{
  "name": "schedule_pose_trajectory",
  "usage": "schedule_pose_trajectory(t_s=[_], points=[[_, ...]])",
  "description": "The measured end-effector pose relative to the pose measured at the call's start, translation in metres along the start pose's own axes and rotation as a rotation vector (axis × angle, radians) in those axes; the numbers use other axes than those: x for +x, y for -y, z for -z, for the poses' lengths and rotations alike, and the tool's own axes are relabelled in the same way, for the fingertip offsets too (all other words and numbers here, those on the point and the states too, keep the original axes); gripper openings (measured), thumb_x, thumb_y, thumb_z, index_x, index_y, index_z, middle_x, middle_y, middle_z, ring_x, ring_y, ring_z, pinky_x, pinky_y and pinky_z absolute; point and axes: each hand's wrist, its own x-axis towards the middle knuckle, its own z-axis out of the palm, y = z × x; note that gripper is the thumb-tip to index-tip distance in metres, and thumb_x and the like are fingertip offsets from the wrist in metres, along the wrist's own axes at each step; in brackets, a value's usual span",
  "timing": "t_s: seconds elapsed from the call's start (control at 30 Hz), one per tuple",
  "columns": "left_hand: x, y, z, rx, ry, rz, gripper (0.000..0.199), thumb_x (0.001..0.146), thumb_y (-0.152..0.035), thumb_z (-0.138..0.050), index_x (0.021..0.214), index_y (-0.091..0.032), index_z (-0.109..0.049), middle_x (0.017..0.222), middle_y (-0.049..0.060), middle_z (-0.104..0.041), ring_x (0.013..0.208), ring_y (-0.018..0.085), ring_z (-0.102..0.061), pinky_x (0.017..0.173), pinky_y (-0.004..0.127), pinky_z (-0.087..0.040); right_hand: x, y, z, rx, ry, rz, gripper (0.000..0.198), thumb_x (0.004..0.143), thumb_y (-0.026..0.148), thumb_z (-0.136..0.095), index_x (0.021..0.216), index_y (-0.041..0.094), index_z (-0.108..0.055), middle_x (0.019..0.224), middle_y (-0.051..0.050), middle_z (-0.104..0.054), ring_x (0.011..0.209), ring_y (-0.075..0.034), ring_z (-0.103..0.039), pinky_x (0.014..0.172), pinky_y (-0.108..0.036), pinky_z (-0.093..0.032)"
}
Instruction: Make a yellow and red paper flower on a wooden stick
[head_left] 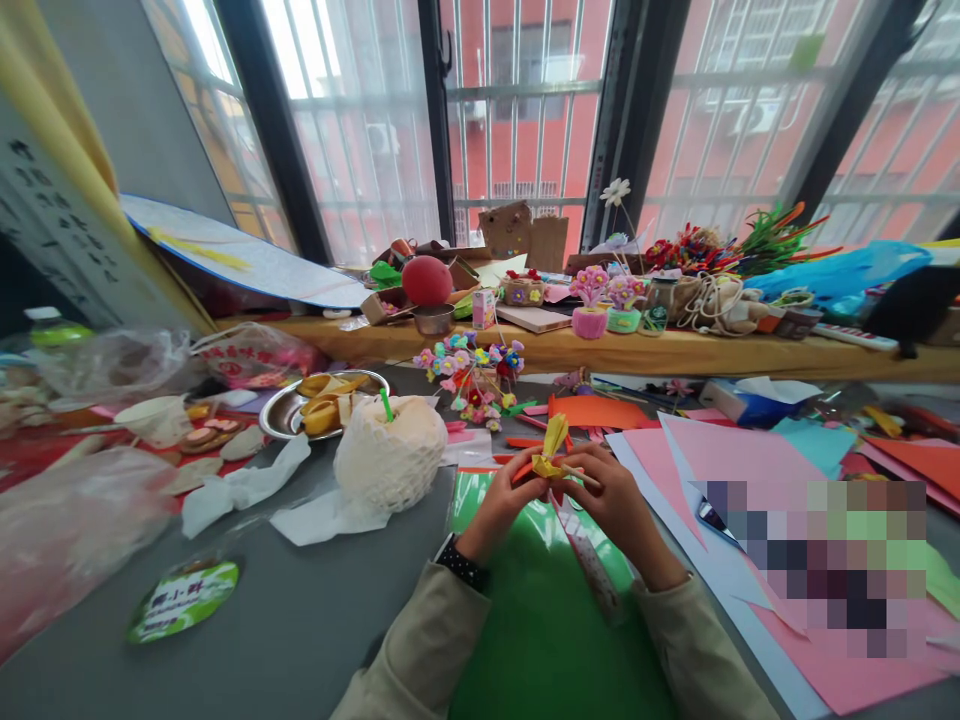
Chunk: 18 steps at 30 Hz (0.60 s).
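Over a glossy green sheet (547, 640), both of my hands meet around a small crumpled yellow paper piece (553, 440), whose narrow tip points up. My left hand (506, 497) pinches its lower left side, with a bit of orange beside the fingers. My right hand (615, 500) has closed fingers on the right side of the paper. A thin pale stick (582, 476) lies across those fingers; where its inner end goes is hidden. Below the hands, a clear ruler-like strip (592, 565) rests on the green sheet.
A coconut in white netting (394, 455) with a green straw stands left, beside a metal bowl (274, 415) of peels. Pink paper sheets (720, 455) spread right, partly pixelated. Small handmade flowers (476, 370) stand behind my hands; crafts line the windowsill (337, 343).
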Motion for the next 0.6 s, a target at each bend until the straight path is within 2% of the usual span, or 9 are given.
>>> schedule_pose_trajectory(t_s=[0.13, 0.23, 0.33, 0.47, 0.6], points=[[0.0018, 0.0001, -0.0023, 0.100, -0.035, -0.025, 0.043, 0.064, -0.024, -0.058, 0.105, -0.016, -0.046, 0.102, 0.008, -0.051, 0.082, 0.016, -0.052, 0.066, 0.024, -0.042, 0.0012, 0.0011, 0.0006, 0.013, -0.046, -0.011, 0.012, 0.072, 0.026, -0.051, 0.079, 0.019, -0.058, 0.077, -0.004, -0.054, 0.072, -0.015, -0.053, 0.060, -0.025, -0.044], [0.0030, 0.0018, -0.0042, 0.126, -0.061, -0.128, 0.048, 0.064, -0.022, -0.058, 0.109, -0.019, -0.042, 0.101, 0.006, -0.050, 0.088, 0.016, -0.051, 0.074, 0.026, -0.041, 0.0020, -0.0001, 0.0015, -0.010, -0.056, -0.016, 0.010, 0.072, 0.025, -0.052, 0.078, 0.018, -0.057, 0.075, -0.004, -0.053, 0.070, -0.015, -0.052, 0.059, -0.025, -0.042], [0.0035, 0.0032, -0.0039, 0.109, -0.066, -0.165, 0.045, 0.064, -0.022, -0.059, 0.106, -0.020, -0.043, 0.097, 0.004, -0.052, 0.083, 0.014, -0.054, 0.072, 0.025, -0.042, 0.0020, -0.0005, 0.0017, -0.021, -0.043, -0.038, 0.011, 0.072, 0.025, -0.051, 0.078, 0.018, -0.057, 0.075, -0.003, -0.052, 0.067, -0.014, -0.051, 0.057, -0.024, -0.041], [0.0044, 0.0040, -0.0013, 0.084, -0.066, -0.098, 0.032, 0.062, -0.023, -0.061, 0.091, -0.015, -0.049, 0.087, 0.004, -0.056, 0.072, 0.012, -0.056, 0.064, 0.023, -0.043, 0.0017, 0.0009, 0.0017, -0.004, -0.039, -0.037, 0.011, 0.072, 0.024, -0.051, 0.080, 0.018, -0.056, 0.079, -0.004, -0.050, 0.072, -0.015, -0.051, 0.060, -0.024, -0.041], [0.0053, 0.0053, 0.0000, 0.086, -0.051, -0.066, 0.032, 0.062, -0.023, -0.062, 0.089, -0.013, -0.049, 0.076, 0.003, -0.058, 0.061, 0.010, -0.054, 0.058, 0.023, -0.043, 0.0019, 0.0020, 0.0030, 0.009, -0.030, -0.020, 0.011, 0.070, 0.024, -0.053, 0.078, 0.017, -0.056, 0.082, -0.005, -0.050, 0.078, -0.016, -0.050, 0.066, -0.026, -0.041]])
